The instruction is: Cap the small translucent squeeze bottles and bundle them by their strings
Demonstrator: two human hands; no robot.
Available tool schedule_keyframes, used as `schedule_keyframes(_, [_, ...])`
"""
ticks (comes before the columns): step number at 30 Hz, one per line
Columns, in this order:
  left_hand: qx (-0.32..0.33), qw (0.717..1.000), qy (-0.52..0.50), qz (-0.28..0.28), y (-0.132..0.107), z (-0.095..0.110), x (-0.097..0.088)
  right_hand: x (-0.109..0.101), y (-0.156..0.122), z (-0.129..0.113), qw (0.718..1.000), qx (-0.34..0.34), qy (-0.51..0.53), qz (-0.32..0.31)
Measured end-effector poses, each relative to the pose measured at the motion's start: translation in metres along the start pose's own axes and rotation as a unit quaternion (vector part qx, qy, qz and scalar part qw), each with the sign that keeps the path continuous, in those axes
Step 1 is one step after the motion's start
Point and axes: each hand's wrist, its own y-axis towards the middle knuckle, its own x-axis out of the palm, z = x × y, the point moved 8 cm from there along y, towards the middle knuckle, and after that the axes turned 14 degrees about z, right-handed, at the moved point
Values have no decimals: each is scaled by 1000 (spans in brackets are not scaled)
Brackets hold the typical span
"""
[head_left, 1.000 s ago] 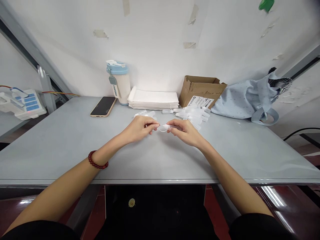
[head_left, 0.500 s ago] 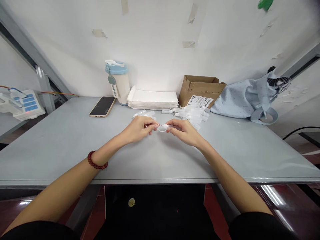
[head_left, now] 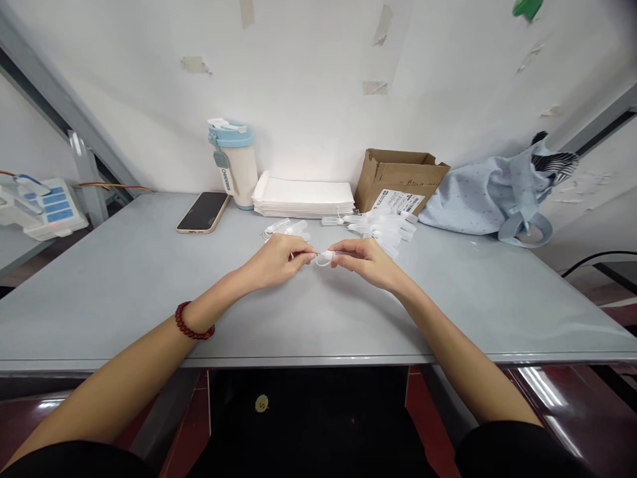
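Both my hands meet over the middle of the grey table [head_left: 124, 292]. My left hand [head_left: 279, 260] pinches one end of a small clear plastic piece [head_left: 324, 256], and my right hand [head_left: 365, 260] pinches its other end. The fingers of both hands are closed on it. A red bead bracelet [head_left: 192, 321] sits on my left wrist. A heap of similar clear plastic pieces [head_left: 385, 226] lies just behind my right hand. A few more clear pieces [head_left: 286, 228] lie behind my left hand.
Along the wall stand a blue-lidded tumbler [head_left: 233, 162], a stack of white sheets [head_left: 303, 198], an open cardboard box [head_left: 398, 180] and a pale blue cloth bag [head_left: 492, 192]. A phone [head_left: 203, 212] lies face up at left. A white device with blue buttons [head_left: 42, 207] sits far left.
My hands stay together on the small clear piece, with only slight finger movement. The view has shifted a little.
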Motion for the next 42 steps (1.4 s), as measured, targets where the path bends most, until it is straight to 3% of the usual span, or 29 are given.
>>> schedule_keyframes(9, [20,1000,11,-10,0,2,1,1,1,3,999,-11,-32,-6])
schedule_keyframes(17, [-19,1000,-21,-1,0,-3,0,1,0,2,1000,6,0,-4])
schedule_keyframes(33, [-26,999,-39,-8,-4,-5,9,9,-2,-1,999,-3,31,-24])
schedule_keyframes(42, [-67,997,-39,-9,1,-3,-5,1,0,-2,998,10,60,2])
